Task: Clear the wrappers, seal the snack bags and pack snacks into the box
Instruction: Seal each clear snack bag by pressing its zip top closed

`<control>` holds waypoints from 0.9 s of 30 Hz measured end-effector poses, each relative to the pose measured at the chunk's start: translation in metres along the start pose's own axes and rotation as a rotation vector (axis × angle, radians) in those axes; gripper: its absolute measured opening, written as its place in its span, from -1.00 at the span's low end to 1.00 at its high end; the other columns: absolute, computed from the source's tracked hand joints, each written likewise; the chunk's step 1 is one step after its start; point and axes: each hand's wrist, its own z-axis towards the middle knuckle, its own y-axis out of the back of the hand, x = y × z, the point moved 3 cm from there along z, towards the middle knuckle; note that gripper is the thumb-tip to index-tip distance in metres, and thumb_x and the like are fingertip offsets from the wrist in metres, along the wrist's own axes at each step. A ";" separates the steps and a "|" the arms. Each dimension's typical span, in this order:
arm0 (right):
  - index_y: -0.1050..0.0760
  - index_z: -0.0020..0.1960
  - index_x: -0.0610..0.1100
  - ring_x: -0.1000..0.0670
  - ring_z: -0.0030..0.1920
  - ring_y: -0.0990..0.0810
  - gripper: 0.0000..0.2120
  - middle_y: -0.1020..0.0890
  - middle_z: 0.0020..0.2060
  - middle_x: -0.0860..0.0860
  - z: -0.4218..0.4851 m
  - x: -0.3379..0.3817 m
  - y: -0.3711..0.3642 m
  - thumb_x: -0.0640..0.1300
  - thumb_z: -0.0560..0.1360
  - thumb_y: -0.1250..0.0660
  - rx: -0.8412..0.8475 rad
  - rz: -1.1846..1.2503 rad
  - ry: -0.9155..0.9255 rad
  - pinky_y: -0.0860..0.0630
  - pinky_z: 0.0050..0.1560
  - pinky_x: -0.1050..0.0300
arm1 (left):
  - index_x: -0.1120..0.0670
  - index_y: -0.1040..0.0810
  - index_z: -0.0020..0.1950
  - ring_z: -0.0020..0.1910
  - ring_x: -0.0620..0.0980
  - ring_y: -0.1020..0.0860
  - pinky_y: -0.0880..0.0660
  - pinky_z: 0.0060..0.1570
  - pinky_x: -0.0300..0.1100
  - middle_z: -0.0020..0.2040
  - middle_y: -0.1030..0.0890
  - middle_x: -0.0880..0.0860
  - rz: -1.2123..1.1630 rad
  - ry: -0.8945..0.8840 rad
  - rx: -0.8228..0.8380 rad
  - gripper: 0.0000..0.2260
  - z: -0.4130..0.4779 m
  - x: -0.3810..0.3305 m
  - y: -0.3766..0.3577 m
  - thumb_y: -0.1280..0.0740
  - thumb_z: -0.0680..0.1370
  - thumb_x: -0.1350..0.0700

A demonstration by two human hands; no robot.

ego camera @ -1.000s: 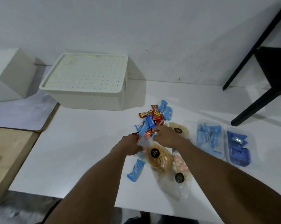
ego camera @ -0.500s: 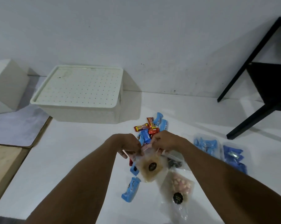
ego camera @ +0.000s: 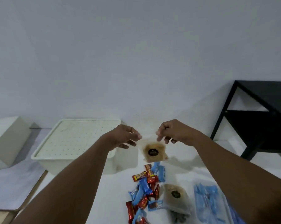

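A clear snack bag (ego camera: 154, 151) with tan chips and a round black label hangs in the air above the table. My left hand (ego camera: 125, 136) pinches its top left corner and my right hand (ego camera: 170, 133) pinches its top right corner. Below it a pile of red and blue wrapped candies (ego camera: 146, 189) lies on the white table (ego camera: 110, 204). A second clear snack bag (ego camera: 176, 197) lies right of the pile. The white box (ego camera: 75, 143), its perforated lid on, stands at the back left.
A clear tray of blue wrappers (ego camera: 207, 202) sits at the right. A black metal rack (ego camera: 259, 117) stands against the wall at the right. A white block (ego camera: 5, 141) rests on a grey mat at the far left.
Both hands have lifted the chip bag from the table up into the air, holding its top edge. The camera has tilted upward toward the wall.
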 end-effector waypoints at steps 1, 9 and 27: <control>-0.55 0.03 -0.33 -0.02 -0.29 -0.57 -0.73 -0.74 -0.13 -0.11 -0.001 0.008 0.008 -0.10 0.53 -0.42 -0.033 0.006 0.023 -0.36 -0.36 0.18 | 0.05 -0.66 -0.13 -0.07 -0.01 -0.69 -0.52 -0.01 -0.07 -0.14 -0.71 -0.03 -0.044 -0.047 -0.033 -0.90 -0.001 -0.010 0.003 -0.53 0.46 0.06; -0.60 0.05 -0.29 -0.04 -0.20 -0.65 -0.76 -0.72 -0.06 -0.19 -0.005 0.035 0.050 -0.11 0.51 -0.44 -0.271 0.310 0.162 -0.44 -0.24 0.15 | 0.07 -0.66 -0.07 -0.09 -0.03 -0.67 -0.48 0.01 -0.10 -0.15 -0.68 0.07 -0.259 -0.263 -0.184 -0.86 0.003 -0.070 0.007 -0.50 0.48 0.02; -0.62 -0.10 -0.23 0.10 -0.40 -0.39 -0.80 -0.58 -0.37 0.02 -0.020 0.068 0.062 -0.07 0.52 -0.42 -0.368 0.124 0.270 -0.33 -0.32 0.24 | 0.09 -0.63 -0.09 -0.04 0.03 -0.68 -0.50 0.02 -0.06 -0.23 -0.65 0.01 -0.332 -0.341 -0.116 -0.90 0.007 -0.113 -0.006 -0.42 0.53 0.07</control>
